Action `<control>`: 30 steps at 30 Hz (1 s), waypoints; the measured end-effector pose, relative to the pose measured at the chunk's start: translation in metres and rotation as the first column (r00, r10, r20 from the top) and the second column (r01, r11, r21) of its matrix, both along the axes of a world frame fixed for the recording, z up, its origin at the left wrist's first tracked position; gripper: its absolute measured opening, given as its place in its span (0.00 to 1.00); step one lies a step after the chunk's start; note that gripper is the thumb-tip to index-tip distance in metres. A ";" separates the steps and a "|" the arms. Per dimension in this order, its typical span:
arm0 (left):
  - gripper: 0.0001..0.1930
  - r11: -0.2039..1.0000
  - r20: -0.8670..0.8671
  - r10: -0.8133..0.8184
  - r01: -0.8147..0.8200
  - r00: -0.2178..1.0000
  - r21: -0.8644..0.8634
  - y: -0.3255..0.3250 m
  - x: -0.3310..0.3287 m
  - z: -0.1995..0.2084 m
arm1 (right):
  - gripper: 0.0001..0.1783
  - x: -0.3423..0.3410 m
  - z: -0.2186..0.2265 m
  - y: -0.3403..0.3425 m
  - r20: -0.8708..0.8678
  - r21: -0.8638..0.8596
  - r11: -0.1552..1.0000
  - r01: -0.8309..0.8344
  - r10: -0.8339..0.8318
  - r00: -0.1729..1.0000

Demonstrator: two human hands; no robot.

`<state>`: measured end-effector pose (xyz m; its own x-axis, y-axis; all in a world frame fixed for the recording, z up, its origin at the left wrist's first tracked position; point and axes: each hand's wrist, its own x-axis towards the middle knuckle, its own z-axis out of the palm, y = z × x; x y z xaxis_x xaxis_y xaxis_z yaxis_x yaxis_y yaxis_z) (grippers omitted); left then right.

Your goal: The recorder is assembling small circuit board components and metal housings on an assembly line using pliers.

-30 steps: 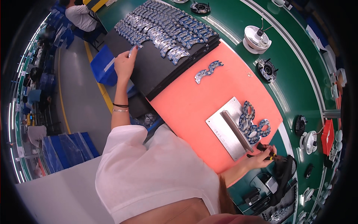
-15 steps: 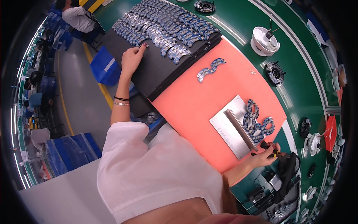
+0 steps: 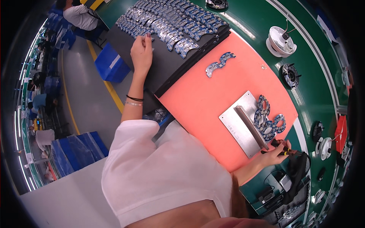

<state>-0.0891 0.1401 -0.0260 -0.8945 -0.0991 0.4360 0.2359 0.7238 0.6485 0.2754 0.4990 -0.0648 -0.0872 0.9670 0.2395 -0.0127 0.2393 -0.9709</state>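
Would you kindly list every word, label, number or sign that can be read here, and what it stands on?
None can be read.
Silver metal plate: a line of markings, too small to read.
Blue bin: a white label, nothing legible.
Pliers in the right hand: no legible marking.

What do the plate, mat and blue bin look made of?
Plate: likely bare metal, satin finish; silver-grey with a soft sheen.
Mat: perhaps rubber or foam; matte, evenly salmon, exact material unclear.
Blue bin: probably plastic; opaque, smooth, uniformly coloured, with flat walls.
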 end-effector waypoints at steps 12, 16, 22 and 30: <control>0.17 0.923 -0.021 -0.166 0.147 0.986 -0.356 -0.029 0.015 -0.001 | 0.14 0.006 -0.005 0.006 0.030 0.012 1.000 0.007 -0.008 1.000; 0.16 0.932 0.016 -0.181 0.177 0.983 -0.316 -0.035 0.012 -0.003 | 0.14 0.003 0.000 0.001 0.049 0.027 0.999 0.027 -0.028 0.998; 0.13 0.912 -0.043 -0.209 0.179 0.977 -0.368 -0.037 0.005 -0.012 | 0.14 0.002 0.003 0.002 0.029 0.024 0.998 0.060 -0.061 0.998; 0.16 0.940 -0.167 -0.151 0.089 0.974 -0.330 -0.026 -0.006 -0.010 | 0.13 0.003 0.000 0.003 0.028 0.050 0.998 0.039 -0.040 0.999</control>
